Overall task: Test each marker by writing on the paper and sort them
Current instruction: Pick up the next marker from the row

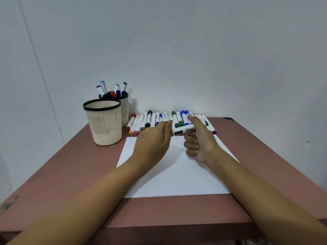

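Two cups [104, 124] stand at ten o'clock from the paper [177, 175]. The left hand [154, 138] pinches a marker [184, 131] by its cap end. The right hand [200, 142] grips its body, at the paper's twelve o'clock edge. The cap probably comes off next, with a straight pull.

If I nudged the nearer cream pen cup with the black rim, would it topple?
Probably easily: the cream slatted plastic pen cup is tall, narrows toward its base, and shows no markers inside, so it is likely light. On the smooth reddish-brown table it might slide first.
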The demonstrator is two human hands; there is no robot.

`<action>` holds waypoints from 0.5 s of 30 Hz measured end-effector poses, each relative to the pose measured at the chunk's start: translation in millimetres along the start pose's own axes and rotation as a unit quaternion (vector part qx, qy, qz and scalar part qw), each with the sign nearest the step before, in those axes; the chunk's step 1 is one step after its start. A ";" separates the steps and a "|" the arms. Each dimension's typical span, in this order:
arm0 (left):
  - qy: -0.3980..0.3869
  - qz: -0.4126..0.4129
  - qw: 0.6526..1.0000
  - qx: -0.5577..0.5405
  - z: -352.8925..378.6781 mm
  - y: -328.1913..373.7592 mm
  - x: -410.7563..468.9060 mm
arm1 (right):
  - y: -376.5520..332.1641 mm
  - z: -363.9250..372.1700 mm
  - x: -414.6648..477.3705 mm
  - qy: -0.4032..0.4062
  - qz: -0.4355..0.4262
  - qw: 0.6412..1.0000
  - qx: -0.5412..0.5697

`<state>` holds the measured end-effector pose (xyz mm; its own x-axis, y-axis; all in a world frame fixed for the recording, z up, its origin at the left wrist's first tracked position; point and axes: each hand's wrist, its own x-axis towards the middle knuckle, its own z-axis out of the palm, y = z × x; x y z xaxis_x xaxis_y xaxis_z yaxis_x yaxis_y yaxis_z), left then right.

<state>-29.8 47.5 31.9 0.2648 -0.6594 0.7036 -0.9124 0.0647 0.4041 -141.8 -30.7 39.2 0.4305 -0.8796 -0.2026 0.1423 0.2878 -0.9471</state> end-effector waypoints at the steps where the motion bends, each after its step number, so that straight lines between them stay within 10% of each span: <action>1: -0.011 -0.014 1.000 -0.002 0.1 3.3 0.2 | 0.1 1.7 -0.2 -0.005 -0.006 1.000 0.016; 7: -0.073 -0.161 0.967 -0.183 -4.7 10.9 5.7 | 0.5 8.2 -6.4 0.000 -0.096 0.993 0.070; 11: -0.140 -0.330 0.841 -0.406 -7.3 9.3 11.5 | -3.9 14.0 -3.3 0.012 -0.199 0.979 0.039; 15: -0.174 -0.313 0.841 -0.407 -7.9 4.6 13.2 | -2.9 12.0 2.2 0.010 -0.199 0.980 0.022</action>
<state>-28.0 45.1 47.7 0.3778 -0.9246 0.0482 -0.0756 0.0211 0.9969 -130.6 -28.8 44.4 0.3165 -0.9324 0.1746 0.3342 -0.0627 -0.9404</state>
